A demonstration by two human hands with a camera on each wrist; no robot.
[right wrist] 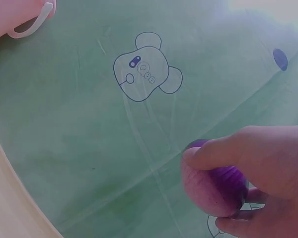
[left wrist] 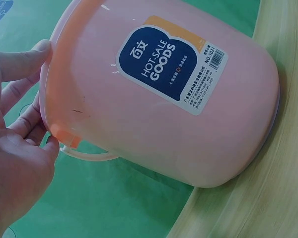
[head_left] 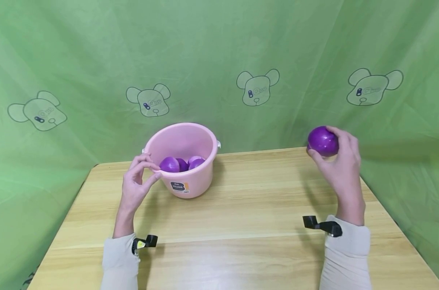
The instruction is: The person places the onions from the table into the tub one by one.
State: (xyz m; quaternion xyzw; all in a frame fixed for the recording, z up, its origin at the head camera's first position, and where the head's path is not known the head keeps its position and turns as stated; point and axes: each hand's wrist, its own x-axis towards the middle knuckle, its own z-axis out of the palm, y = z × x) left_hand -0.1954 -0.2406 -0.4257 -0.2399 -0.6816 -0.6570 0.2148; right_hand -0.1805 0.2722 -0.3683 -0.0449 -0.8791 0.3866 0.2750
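A pink plastic bucket (head_left: 190,183) with a printed label stands at the back left of the table, several round purple objects (head_left: 169,164) inside it. My left hand (head_left: 136,179) pinches the bucket's near-left rim between thumb and fingers. In the left wrist view that hand (left wrist: 20,163) shows at the rim, beside the handle's hinge. Over the table's far right part, my right hand (head_left: 340,165) grips another round purple object (head_left: 322,141), glossy and streaked like an onion. In the right wrist view, thumb and fingers wrap around this purple object (right wrist: 208,188).
A light wooden table (head_left: 241,225) runs under both arms. Green cloth (head_left: 212,48) printed with bear heads hangs behind it and along both sides. The bucket's white handle (left wrist: 92,156) hangs down on its far side.
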